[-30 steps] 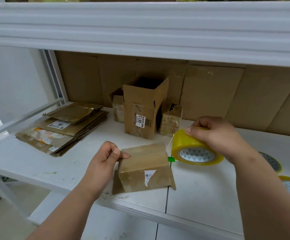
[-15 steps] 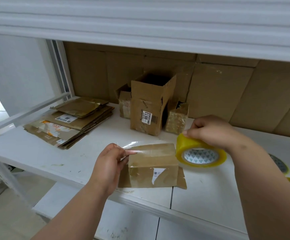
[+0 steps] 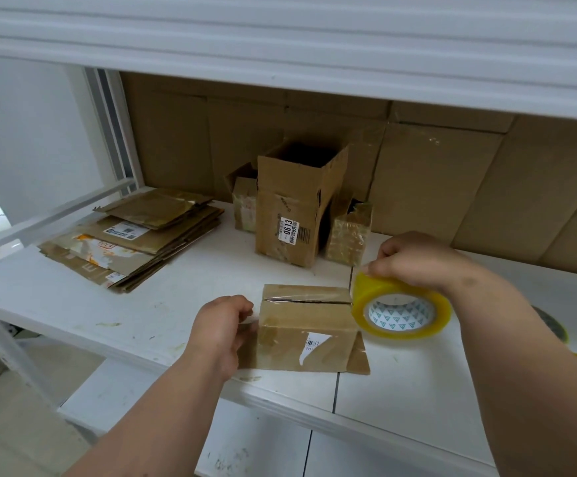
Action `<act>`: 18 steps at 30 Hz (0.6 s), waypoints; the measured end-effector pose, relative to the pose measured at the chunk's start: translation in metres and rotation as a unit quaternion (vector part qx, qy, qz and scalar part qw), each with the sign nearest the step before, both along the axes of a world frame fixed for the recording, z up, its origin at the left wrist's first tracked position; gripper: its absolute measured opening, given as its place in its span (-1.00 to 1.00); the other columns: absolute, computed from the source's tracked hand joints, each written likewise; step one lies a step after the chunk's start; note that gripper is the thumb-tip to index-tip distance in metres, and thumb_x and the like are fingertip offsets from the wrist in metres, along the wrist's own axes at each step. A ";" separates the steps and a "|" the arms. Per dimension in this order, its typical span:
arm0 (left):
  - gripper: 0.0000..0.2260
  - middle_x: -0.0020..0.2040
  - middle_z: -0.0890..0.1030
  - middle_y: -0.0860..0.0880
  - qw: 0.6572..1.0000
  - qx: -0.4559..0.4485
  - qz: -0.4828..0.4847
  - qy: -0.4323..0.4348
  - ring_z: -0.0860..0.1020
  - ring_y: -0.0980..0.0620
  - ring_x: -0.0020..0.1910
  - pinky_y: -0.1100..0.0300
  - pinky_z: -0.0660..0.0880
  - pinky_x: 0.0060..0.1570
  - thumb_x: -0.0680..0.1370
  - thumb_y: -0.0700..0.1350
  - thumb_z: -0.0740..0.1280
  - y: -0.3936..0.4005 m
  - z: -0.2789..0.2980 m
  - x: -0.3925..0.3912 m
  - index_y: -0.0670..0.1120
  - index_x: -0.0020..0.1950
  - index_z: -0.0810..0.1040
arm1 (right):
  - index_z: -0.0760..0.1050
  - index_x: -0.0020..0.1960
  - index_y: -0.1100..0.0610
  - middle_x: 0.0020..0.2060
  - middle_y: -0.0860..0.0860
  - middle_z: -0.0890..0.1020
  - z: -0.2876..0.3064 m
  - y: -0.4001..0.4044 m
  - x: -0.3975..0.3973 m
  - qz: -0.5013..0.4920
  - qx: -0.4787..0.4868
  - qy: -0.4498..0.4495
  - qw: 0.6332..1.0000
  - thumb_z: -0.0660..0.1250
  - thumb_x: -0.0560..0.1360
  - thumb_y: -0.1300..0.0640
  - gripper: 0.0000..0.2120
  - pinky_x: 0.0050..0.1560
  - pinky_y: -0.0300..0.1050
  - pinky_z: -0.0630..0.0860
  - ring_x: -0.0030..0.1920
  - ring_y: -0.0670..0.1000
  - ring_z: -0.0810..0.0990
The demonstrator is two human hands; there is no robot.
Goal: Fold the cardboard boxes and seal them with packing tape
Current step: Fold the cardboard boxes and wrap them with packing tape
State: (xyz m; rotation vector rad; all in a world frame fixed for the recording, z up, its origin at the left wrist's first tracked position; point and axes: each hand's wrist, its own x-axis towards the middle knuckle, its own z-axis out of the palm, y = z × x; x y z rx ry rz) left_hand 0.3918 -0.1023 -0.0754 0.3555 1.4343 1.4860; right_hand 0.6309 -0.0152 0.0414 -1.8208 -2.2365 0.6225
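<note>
The small cardboard box sat folded at lower centre on the white shelf, its top seam being taped: the left hand pinched the tape end at its side, the right hand gripped the yellow tape roll, while flattened boxes at centre left seemingly awaited folding.

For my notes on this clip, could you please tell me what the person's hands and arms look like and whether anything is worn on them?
Both arms are bare as far as the frame shows: no sleeves, gloves, watch or rings are visible on the left hand or the right hand. The right forearm shows a few small dark marks near the wrist.
</note>
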 end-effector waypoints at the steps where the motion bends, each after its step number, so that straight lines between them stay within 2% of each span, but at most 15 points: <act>1: -0.91 -0.26 0.50 -0.14 1.000 -0.013 -0.002 -0.005 0.49 -0.05 -0.31 0.12 0.52 -0.26 0.51 -0.31 0.30 0.001 -0.001 -0.001 -0.21 -0.20 0.53 | 0.59 -0.16 0.13 -0.26 0.00 0.57 -0.001 0.000 0.001 -0.001 -0.002 0.004 1.000 0.45 0.45 -0.09 -0.73 -0.27 -0.15 0.38 -0.24 -0.02 0.53; 4: -0.89 -0.25 0.55 -0.09 0.999 -0.042 -0.025 -0.018 0.52 -0.05 -0.22 0.11 0.52 -0.27 0.50 -0.23 0.35 0.001 -0.007 -0.005 -0.16 -0.23 0.55 | 0.59 -0.12 0.19 -0.28 0.03 0.55 -0.004 0.002 0.003 -0.002 -0.007 0.011 1.000 0.44 0.46 -0.09 -0.68 -0.25 -0.13 0.37 -0.25 0.00 0.51; 7: -0.80 -0.35 0.55 -0.05 0.997 -0.064 -0.051 -0.014 0.52 -0.04 -0.25 0.13 0.54 -0.27 0.53 -0.16 0.34 -0.001 -0.015 -0.007 -0.13 -0.30 0.50 | 0.60 -0.15 0.16 -0.26 0.05 0.57 -0.009 0.002 0.006 0.000 -0.019 0.002 1.000 0.43 0.47 -0.10 -0.70 -0.22 -0.12 0.39 -0.22 0.01 0.54; 10: -0.84 -0.37 0.55 -0.07 0.996 -0.066 -0.050 0.015 0.53 -0.03 -0.31 0.14 0.54 -0.31 0.57 -0.21 0.33 -0.003 -0.021 -0.006 -0.19 -0.21 0.54 | 0.61 -0.14 0.18 -0.26 0.07 0.58 -0.015 0.002 0.012 -0.002 -0.026 0.006 1.000 0.42 0.47 -0.10 -0.68 -0.21 -0.11 0.39 -0.22 0.02 0.54; 13: -0.80 -0.30 0.58 -0.15 0.994 -0.051 -0.072 0.064 0.51 -0.09 -0.29 0.07 0.53 -0.19 0.59 -0.18 0.32 -0.004 -0.023 -0.002 -0.18 -0.23 0.53 | 0.59 -0.19 0.16 -0.29 0.05 0.57 -0.021 0.002 0.015 0.000 -0.025 0.036 0.999 0.43 0.46 -0.09 -0.71 -0.22 -0.11 0.38 -0.24 0.01 0.53; 15: -0.69 -0.27 0.59 -0.15 0.997 -0.029 -0.047 0.061 0.53 -0.08 -0.31 0.06 0.53 -0.17 0.63 -0.05 0.25 -0.003 -0.019 0.000 -0.13 -0.28 0.53 | 0.57 -0.24 0.11 -0.31 0.03 0.56 -0.024 0.001 0.014 0.001 -0.022 0.052 0.998 0.44 0.45 -0.09 -0.73 -0.22 -0.12 0.39 -0.25 0.01 0.53; 17: -0.51 -0.27 0.64 -0.10 0.999 0.002 -0.029 0.045 0.59 -0.04 -0.30 0.08 0.51 -0.21 0.63 0.24 0.14 -0.001 -0.013 -0.001 -0.08 -0.27 0.56 | 0.56 -0.25 0.09 -0.32 0.03 0.58 -0.026 0.000 0.015 -0.001 -0.021 0.062 0.998 0.44 0.45 -0.09 -0.74 -0.23 -0.12 0.40 -0.26 0.00 0.54; 18: -0.43 -0.24 0.67 -0.08 0.998 0.007 -0.036 0.059 0.62 -0.05 -0.25 0.06 0.51 -0.18 0.56 0.38 0.10 0.000 -0.011 -0.002 -0.07 -0.24 0.58 | 0.56 -0.25 0.09 -0.31 0.03 0.58 -0.026 -0.001 0.016 -0.002 -0.022 0.064 0.998 0.44 0.45 -0.09 -0.74 -0.23 -0.12 0.41 -0.25 0.00 0.54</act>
